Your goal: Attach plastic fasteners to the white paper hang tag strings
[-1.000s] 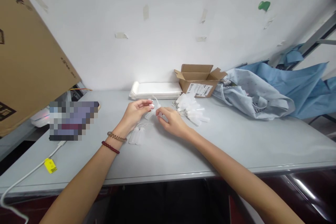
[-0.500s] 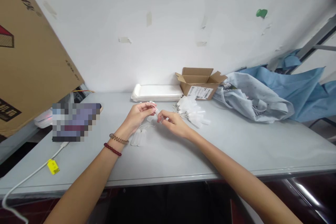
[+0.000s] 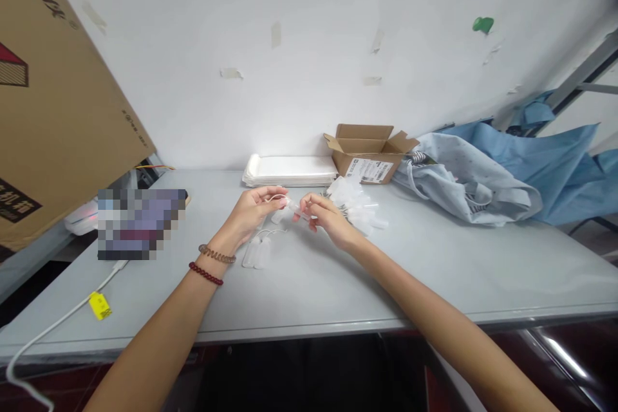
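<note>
My left hand (image 3: 252, 214) is closed in a pinch on a small translucent plastic tag (image 3: 295, 207), where its thin white cord loops over the fingers. The tag's other end lies between the fingers of my right hand (image 3: 328, 217), also closed. The tag is held tilted, just above the table. Two or so similar clear tags (image 3: 257, 253) with a cord lie on the table below my left hand. Another clear piece hangs or lies just under the left fingertips; I cannot tell which. Beyond my right hand is a pile of white and clear tags (image 3: 360, 209).
A stack of white flat sheets or envelopes (image 3: 294, 170) lies against the wall beside an open cardboard box (image 3: 364, 161). Pale blue cloth (image 3: 473, 180) covers the right. At left are a pixelated device (image 3: 142, 225), a white cable (image 3: 58, 325) and a large carton (image 3: 62, 96).
My right hand has moved slightly up and right, and its fingers now grip the tag's far end. The tag shows more plainly between both hands. My left hand stays nearly in place.
</note>
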`<state>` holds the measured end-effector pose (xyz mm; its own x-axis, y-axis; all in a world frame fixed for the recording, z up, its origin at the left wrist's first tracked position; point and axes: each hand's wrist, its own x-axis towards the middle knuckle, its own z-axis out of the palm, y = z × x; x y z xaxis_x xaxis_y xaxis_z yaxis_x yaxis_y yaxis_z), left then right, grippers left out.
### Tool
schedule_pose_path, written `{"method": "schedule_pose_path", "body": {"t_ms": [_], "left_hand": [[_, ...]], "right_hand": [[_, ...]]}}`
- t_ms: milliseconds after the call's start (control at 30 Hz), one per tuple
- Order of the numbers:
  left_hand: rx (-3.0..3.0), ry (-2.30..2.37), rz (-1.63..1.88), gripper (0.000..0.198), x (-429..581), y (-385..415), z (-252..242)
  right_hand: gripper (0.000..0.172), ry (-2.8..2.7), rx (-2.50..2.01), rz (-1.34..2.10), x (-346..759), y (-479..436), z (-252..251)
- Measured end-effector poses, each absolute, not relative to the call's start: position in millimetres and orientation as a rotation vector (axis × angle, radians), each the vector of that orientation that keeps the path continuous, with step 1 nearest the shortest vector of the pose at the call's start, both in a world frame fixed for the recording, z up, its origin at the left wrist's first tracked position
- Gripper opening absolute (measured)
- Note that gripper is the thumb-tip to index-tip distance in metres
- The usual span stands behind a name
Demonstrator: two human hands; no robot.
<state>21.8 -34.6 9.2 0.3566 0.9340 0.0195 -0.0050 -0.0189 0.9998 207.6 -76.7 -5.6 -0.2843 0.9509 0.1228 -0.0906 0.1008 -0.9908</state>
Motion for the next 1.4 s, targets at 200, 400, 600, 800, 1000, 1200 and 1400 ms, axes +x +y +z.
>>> {"method": "schedule_pose_path", "body": {"t_ms": [200, 400, 600, 800, 1000, 1200, 1400], "left_hand": [[1.366, 0.910, 0.942, 0.035, 23.1, -35.6, 9.5], [1.383, 0.859, 0.982, 0.032, 23.3, -34.2, 5.8], [1.350, 0.841, 0.978, 0.030, 23.7, -34.9, 6.4], [1.258, 0.889, 0.898, 0.026, 24.8, -35.9, 8.1], [1.244, 0.917, 0.849, 0.025, 26.0, -37.9, 10.1], [1.274, 0.904, 0.786, 0.024, 25.8, -39.7, 11.6], [1.300, 0.891, 0.826, 0.030, 25.4, -38.3, 10.2]], "right_hand": [[0.007, -1.216, -0.911, 1.493, 206.5, -75.9, -6.3], [0.014, -1.058, -0.883, 1.630, 203.6, -77.0, -6.7], [0.017, -1.006, -0.853, 1.676, 203.2, -77.2, -7.9], [0.013, -1.153, -0.938, 1.518, 201.2, -80.4, -2.5], [0.008, -1.294, -0.974, 1.357, 200.4, -82.6, -0.5], [0.008, -1.373, -0.986, 1.277, 200.5, -84.6, 0.2], [0.010, -1.325, -1.000, 1.304, 200.5, -83.5, -0.5]]}}
